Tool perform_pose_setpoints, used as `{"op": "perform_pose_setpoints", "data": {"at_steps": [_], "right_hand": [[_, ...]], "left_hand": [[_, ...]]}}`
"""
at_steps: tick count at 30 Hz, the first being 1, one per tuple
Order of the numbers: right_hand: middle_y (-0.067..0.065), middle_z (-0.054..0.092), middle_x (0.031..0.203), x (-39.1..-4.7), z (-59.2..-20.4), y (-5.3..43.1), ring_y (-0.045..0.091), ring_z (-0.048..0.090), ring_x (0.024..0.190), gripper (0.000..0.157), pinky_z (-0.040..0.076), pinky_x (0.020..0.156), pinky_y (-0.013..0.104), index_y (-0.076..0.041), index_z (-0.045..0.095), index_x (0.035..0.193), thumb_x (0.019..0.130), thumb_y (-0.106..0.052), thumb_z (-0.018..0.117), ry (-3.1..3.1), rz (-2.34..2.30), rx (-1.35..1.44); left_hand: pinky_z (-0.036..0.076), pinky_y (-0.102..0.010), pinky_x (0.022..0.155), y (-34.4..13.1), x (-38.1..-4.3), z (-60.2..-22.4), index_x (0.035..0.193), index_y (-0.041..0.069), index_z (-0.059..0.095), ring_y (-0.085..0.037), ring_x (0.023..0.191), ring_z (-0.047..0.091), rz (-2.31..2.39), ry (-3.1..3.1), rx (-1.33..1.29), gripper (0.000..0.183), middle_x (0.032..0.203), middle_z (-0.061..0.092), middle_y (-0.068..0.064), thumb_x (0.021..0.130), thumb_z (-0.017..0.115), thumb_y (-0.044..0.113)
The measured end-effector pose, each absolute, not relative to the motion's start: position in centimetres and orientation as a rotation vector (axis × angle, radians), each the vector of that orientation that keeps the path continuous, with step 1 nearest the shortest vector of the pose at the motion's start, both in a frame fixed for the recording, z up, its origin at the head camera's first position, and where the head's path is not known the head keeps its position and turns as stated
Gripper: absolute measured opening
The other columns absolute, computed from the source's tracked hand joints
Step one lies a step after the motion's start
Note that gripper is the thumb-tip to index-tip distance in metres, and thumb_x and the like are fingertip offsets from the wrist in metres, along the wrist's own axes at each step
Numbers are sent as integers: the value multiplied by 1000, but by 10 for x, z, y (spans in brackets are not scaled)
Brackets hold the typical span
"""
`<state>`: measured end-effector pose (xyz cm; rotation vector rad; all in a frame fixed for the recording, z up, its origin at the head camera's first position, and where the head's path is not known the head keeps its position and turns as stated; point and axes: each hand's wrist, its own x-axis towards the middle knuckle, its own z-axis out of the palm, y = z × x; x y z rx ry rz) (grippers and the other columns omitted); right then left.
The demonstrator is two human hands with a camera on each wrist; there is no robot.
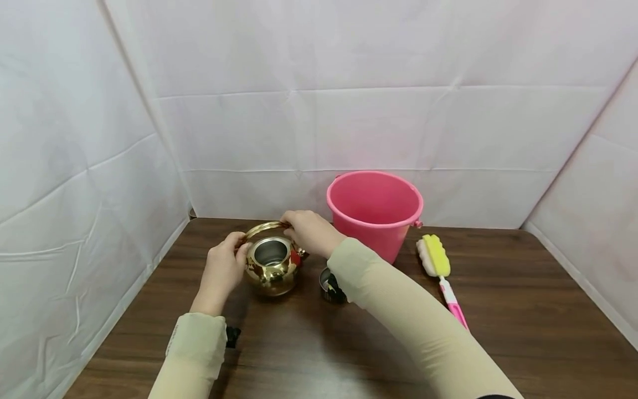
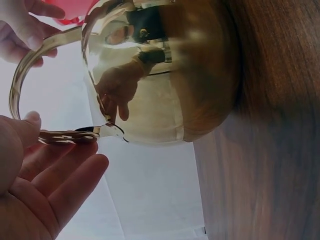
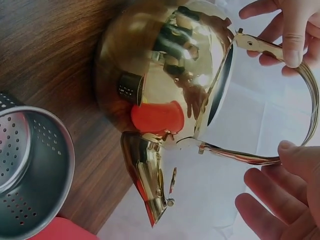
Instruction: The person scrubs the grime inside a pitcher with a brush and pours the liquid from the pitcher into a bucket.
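A shiny gold kettle (image 1: 271, 280) stands on the wooden table, its round top opening uncovered and the steel inside showing. Its arched handle (image 1: 264, 226) is raised over the opening. My left hand (image 1: 223, 271) pinches the left side of this handle between thumb and fingers. On the opposite side, my right hand (image 1: 313, 233) grips the handle the same way. The right wrist view shows the kettle's spout (image 3: 150, 180) with a small flap at its tip. Near my right wrist sits a perforated metal strainer (image 3: 57, 165), partly hidden by the sleeve in the head view.
A pink bucket (image 1: 366, 235) stands behind my right forearm, close to the back curtain. To its right lies a bottle brush (image 1: 437, 257) with a yellow and white sponge head and a pink handle. White curtains (image 1: 309, 127) enclose the table (image 1: 503, 282).
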<state>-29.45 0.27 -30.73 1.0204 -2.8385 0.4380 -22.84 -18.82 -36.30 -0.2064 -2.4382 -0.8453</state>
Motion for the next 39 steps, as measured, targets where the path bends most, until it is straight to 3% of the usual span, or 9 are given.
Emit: {"op": "perform_pose_setpoints", "data": {"at_steps": [7,39], "right_hand": [[3,65,117,-298,-308,-4,18,60,110,28,49,96,33,-13,60,123,95,-16,57,-2825,364,1069],[1,64,113,-301,-293,-11,16,61,105,23,51,92,32,-13,59,118,96,-18,55,-2812,364,1125]], "left_hand": [[53,-51,76,-193,-229,-360,114,-1,57,-39,90,66,-804,-2492,-210,23,100,68,-24,94,58,10],[54,-48,75,-208,-235,-338,112,0,58,-36,90,67,-779,-2545,-288,21,102,69,-23,93,58,8]]}}
